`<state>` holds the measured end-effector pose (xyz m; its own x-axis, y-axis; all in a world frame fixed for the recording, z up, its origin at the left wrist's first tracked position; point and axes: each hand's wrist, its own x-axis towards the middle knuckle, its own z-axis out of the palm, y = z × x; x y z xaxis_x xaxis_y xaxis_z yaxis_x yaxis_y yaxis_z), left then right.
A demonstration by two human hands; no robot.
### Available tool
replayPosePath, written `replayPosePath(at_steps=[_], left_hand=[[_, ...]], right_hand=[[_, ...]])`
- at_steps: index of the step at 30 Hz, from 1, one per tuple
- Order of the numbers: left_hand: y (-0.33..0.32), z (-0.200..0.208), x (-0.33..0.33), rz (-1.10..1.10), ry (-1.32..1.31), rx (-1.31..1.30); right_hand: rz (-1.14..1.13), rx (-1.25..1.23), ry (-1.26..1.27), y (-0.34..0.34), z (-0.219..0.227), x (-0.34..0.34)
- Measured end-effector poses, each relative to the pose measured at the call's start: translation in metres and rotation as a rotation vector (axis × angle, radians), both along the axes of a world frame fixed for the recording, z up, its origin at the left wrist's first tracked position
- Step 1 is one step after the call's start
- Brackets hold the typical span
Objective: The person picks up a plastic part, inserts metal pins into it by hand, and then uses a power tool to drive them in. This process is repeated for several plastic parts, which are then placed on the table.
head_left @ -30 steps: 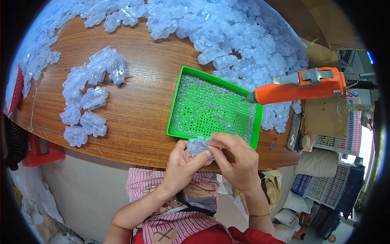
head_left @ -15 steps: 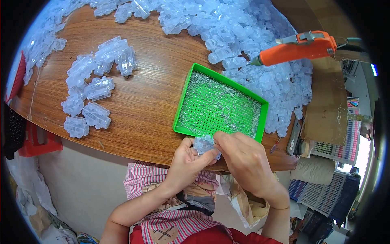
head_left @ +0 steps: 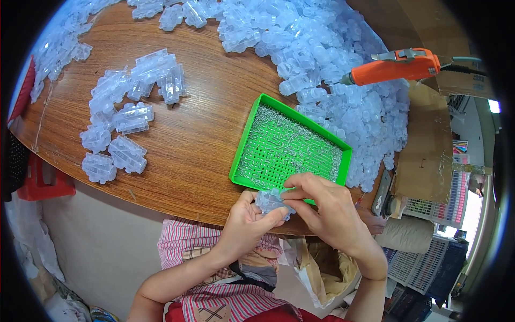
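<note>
My left hand point(head_left: 244, 220) is closed round a clear plastic casing point(head_left: 269, 200), held at the table's front edge, just below the near side of a green tray point(head_left: 234, 170). My right hand point(head_left: 327, 212) meets the casing's right side with thumb and forefinger pinched together. Whatever lies between those fingertips is hidden or too small to name. Many small silver screws point(head_left: 263, 129) are spread over the tray's perforated bottom.
Several matching clear casings point(head_left: 127, 154) lie grouped on the wooden table point(head_left: 198, 107) at left. A large heap of clear parts point(head_left: 322, 48) covers the far right. Above it hangs an orange electric screwdriver point(head_left: 394, 68). A red stool point(head_left: 45, 180) stands at lower left.
The whole view has shifted slightly. My right hand's fingers have re-angled at the casing, with the thumb now showing more plainly. My left hand still grips the casing.
</note>
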<state>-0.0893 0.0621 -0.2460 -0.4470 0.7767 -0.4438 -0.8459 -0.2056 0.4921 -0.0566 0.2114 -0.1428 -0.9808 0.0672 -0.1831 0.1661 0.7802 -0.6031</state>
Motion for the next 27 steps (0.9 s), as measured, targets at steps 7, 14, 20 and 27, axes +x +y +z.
replayPosePath(at_steps=[7,14,20,27], left_hand=[[0.001,-0.001,0.001,0.017,-0.02,0.008],[-0.001,0.001,0.001,0.021,-0.041,0.008],[0.0,0.001,0.001,0.018,-0.051,0.017],[-0.002,0.0,-0.001,-0.006,-0.014,-0.03]], right_hand=[[0.128,0.083,0.008,0.003,0.003,-0.008],[0.186,0.134,-0.026,0.001,0.004,-0.006],[0.161,0.112,0.019,0.001,0.007,-0.002],[-0.154,0.282,-0.085,0.021,-0.007,0.011]])
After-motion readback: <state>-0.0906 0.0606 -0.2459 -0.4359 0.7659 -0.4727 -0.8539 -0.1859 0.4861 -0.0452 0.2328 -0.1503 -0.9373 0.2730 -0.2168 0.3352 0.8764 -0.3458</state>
